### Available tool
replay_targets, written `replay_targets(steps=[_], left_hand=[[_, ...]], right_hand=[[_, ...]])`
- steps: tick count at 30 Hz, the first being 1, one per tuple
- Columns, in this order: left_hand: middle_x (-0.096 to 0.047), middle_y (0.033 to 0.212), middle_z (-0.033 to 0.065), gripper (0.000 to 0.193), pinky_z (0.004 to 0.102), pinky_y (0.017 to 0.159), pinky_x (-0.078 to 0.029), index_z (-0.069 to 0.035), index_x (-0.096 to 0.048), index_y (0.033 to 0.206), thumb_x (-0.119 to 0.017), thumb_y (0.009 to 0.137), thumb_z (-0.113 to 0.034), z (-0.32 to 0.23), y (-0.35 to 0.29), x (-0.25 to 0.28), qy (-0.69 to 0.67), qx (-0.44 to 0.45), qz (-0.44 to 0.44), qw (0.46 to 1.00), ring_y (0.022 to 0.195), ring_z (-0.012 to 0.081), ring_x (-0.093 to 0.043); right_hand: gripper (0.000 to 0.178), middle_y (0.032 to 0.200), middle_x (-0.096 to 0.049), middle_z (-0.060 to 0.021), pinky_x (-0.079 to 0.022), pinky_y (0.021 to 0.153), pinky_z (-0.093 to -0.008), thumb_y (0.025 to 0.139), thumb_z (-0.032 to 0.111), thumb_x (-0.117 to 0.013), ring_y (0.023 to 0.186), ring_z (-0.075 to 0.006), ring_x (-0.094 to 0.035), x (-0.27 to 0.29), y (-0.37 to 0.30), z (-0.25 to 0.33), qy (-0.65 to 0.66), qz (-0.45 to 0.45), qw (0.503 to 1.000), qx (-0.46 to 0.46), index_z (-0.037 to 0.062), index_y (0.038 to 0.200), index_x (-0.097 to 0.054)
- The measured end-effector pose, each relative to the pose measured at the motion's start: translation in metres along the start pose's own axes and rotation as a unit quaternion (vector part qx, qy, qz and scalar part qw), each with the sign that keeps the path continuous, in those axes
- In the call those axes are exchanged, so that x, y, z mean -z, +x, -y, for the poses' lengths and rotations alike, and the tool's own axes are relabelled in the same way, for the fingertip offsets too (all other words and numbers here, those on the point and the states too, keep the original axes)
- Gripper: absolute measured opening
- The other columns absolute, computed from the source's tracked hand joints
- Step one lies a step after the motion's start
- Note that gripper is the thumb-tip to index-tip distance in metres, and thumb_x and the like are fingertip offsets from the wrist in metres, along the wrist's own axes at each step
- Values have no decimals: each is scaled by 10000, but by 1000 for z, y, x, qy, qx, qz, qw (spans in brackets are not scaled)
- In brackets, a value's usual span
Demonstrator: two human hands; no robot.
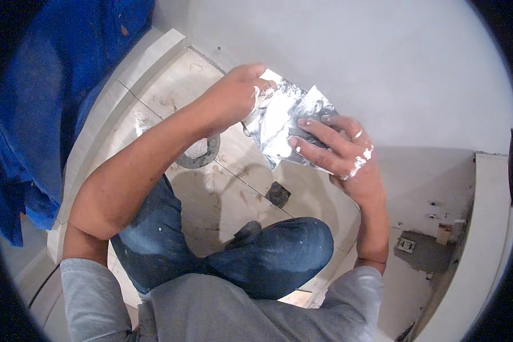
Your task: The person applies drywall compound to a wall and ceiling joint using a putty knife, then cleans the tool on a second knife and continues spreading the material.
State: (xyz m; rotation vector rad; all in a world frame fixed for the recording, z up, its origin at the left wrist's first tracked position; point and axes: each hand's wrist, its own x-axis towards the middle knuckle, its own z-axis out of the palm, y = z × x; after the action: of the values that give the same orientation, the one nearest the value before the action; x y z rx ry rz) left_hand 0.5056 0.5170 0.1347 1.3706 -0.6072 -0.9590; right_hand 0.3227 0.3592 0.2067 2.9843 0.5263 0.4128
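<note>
A crumpled sheet of shiny silver foil [282, 117] is held up in front of the pale wall, above the tiled floor. My left hand [239, 94] grips its upper left edge, with the fingers closed and partly hidden. On the other side, my right hand [342, 148] lays its bent fingers over the foil's face, the thumb mostly hidden below. White paste smears both hands and some fingertips. A ring circles one finger of the right hand. Whether anything lies inside the foil cannot be seen.
Stained beige tiles [239, 151] bear a dark square [277, 194] and a grey ring with a pale middle [198, 153]. A raised stone curb [102, 119] curves along the left, beside hanging blue fabric [34, 97]. A socket-like fitting [406, 245] sits on the right.
</note>
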Motion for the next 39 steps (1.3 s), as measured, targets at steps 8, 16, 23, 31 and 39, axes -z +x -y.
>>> replay_targets(steps=[8,16,23,31,39], left_hand=[[-561,770,107,166,307,607,-429,22,-499,868,-475,893,-140,17,18,12,-56,-90,-88,990,689,156,-521],[-541,1216,206,558,271,918,-411,116,-348,1324,-526,897,-196,16,2,-1,84,-32,-60,994,1094,228,-528],[-575,1157,186,386,309,915,-425,58,-496,1211,-478,906,-177,40,12,-3,128,-71,-195,970,1057,227,-541],[-607,1081,93,294,277,832,-482,1,-535,1168,-460,954,-187,4,9,41,-104,-128,-127,978,943,162,-601],[-568,1191,128,353,304,904,-457,32,-488,1245,-466,939,-142,11,10,34,-29,-62,-155,986,1066,204,-571]], right_hand=[[462,1104,-626,-2,-491,751,-352,661,16,-605,882,-248,-561,26,4,9,2,62,996,-63,215,1074,-657],[400,1095,-603,15,-486,752,-340,708,111,-600,867,-229,-554,-4,21,21,-13,33,999,7,241,1084,-648],[395,1070,-602,31,-481,724,-325,700,106,-593,833,-206,-535,-7,4,18,2,77,997,-18,231,1070,-652],[296,1118,-622,-76,-444,887,-383,888,108,-511,1019,-254,-574,-121,-149,5,470,-59,708,-523,82,1177,-568],[312,1103,-599,-70,-494,827,-435,893,289,-514,974,-242,-591,-301,-266,52,666,-557,72,-491,108,1147,-514]])
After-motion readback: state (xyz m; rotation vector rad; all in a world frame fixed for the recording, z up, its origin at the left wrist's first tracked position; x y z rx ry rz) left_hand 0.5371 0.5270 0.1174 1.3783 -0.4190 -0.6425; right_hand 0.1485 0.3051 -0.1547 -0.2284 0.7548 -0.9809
